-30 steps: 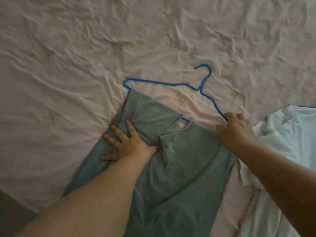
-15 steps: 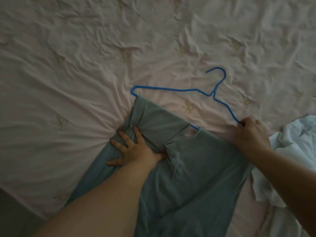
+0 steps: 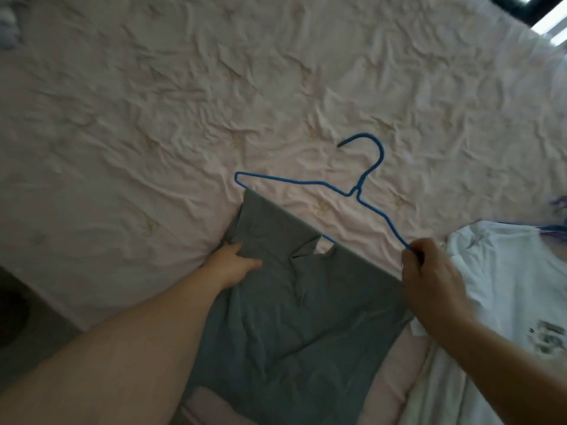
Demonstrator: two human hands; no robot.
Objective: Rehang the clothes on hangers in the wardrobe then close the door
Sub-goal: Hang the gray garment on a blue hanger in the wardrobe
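**Inspector A:** Where is the garment?

**Inspector B:** The grey-green soft fabric garment lies flat on the bed with the wrinkled pale pink sheet. Its upper edge is folded over the bottom bar of the thin blue wire hanger, whose hook points away from the person.

**Inspector A:** Left hand?

**Inspector B:** The left hand is at the garment's left side, its fingers tucked into bunched fabric. Whether they grip or merely press it, I cannot tell.

**Inspector A:** Right hand?

**Inspector B:** The right hand has its fingers curled round the hanger's right end, pinching the wire at the garment's right edge.

**Inspector A:** Anything adjacent?

**Inspector B:** A white printed cloth garment lies just right of the right hand, on the same bed.
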